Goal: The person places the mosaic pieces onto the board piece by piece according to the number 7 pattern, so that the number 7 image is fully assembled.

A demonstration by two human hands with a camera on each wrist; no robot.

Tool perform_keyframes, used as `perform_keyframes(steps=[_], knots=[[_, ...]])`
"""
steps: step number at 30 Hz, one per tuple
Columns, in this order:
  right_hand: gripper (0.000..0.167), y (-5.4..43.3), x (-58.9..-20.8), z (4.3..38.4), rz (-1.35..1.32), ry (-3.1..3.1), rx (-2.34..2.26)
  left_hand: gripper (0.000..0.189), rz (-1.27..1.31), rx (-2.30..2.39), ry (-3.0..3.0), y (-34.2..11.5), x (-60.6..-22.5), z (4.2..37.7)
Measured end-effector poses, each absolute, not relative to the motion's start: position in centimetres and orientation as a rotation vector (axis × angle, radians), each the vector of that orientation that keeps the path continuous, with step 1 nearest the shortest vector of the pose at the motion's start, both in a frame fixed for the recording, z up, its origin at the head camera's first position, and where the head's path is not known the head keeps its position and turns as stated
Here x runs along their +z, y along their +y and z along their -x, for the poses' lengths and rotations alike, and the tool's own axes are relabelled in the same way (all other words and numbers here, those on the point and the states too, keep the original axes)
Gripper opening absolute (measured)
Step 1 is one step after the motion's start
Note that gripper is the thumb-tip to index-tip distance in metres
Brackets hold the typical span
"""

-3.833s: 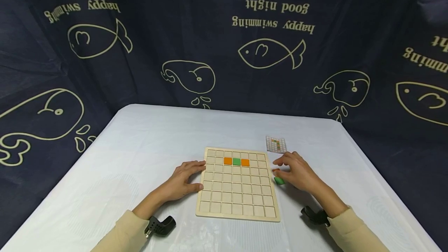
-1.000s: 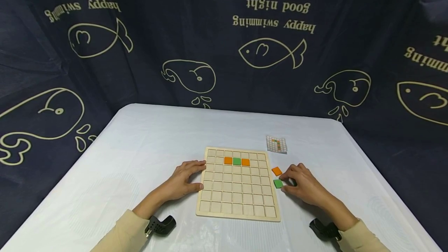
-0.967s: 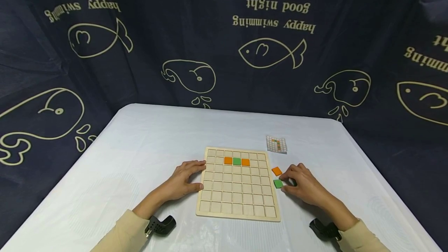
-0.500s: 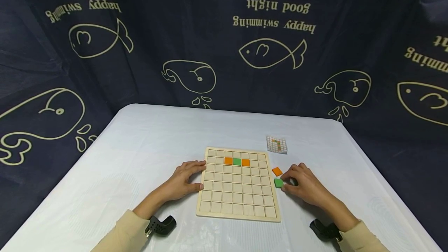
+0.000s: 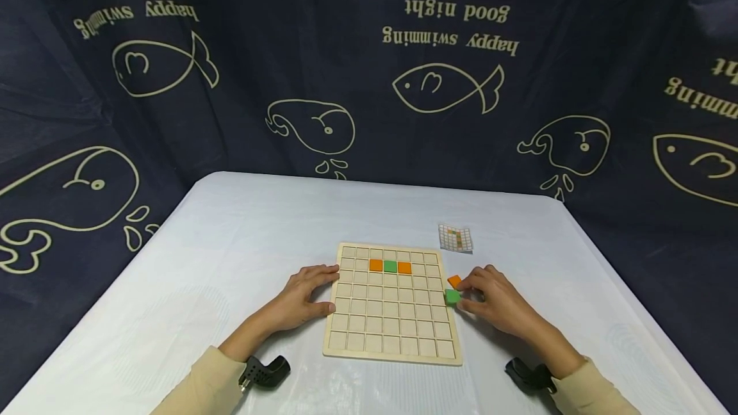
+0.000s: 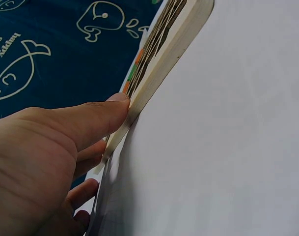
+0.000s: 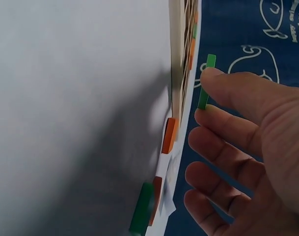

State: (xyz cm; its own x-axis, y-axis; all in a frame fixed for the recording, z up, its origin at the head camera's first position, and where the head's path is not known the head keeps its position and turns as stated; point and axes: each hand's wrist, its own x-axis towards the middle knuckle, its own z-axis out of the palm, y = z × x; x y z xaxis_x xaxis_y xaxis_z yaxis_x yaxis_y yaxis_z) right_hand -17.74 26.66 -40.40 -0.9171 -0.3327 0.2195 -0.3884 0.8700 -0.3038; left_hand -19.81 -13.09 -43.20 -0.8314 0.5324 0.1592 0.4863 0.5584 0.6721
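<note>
A wooden grid board point(image 5: 392, 338) lies mid-table, with an orange point(image 5: 375, 265), a green point(image 5: 390, 266) and an orange tile point(image 5: 404, 268) side by side in its second row. My right hand point(image 5: 464, 292) pinches a green tile point(image 5: 452, 296) between thumb and forefinger at the board's right edge; the right wrist view shows this tile point(image 7: 204, 83) lifted off the cloth. A loose orange tile point(image 5: 454, 281) lies just beyond the fingers. My left hand point(image 5: 325, 287) rests against the board's left edge point(image 6: 159, 64), its thumb point(image 6: 97, 115) pressed to the side.
A small pattern card point(image 5: 455, 237) lies behind the right hand. In the right wrist view another green tile point(image 7: 141, 209) lies on the cloth under the palm. A white cloth point(image 5: 242, 255) covers the table, with dark printed fabric around it.
The right hand has lifted the green tile off the cloth and carried it left to the board's right edge. The loose orange tile, uncovered earlier, stays put. The left hand has not moved.
</note>
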Motion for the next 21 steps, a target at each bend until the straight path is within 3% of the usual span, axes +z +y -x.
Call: perform_keyframes(steps=[21], knots=[[0.018, 24.4, -40.1, 19.1, -0.718, -2.747, 0.576, 0.061, -0.912, 1.153, 2.716, -13.1, -43.4, 19.9]])
